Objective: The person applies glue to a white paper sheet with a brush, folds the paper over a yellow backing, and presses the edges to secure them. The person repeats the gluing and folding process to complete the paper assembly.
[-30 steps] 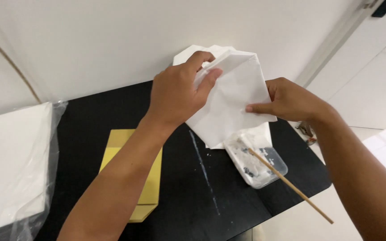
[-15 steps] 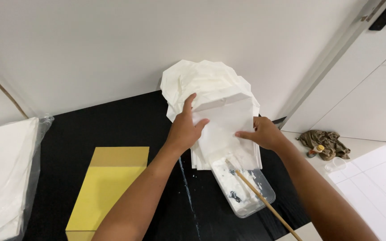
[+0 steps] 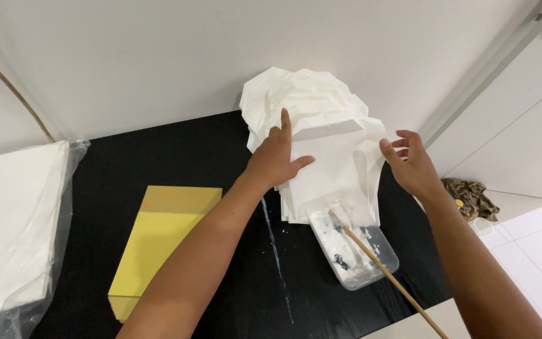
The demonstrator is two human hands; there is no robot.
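Now both hands (image 3: pixel 275 164) on folded paper (image 3: pixel 334 169)

yellow box (image 3: pixel 161 245) mid black surface (image 3: pixel 158 157) | bagged white sheets (image 3: pixel 7 220) left of box | brown rag (image 3: pixel 468 198) on floor, far right of box

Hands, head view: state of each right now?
Left hand: open, flat on the top white sheet of the stack.
Right hand: open, fingers spread at the sheet's right edge, gripping nothing.

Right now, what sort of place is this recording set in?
Probably a small craft or packing corner indoors: a black table against a white wall, folded white paper bags, a paste tray with brush.
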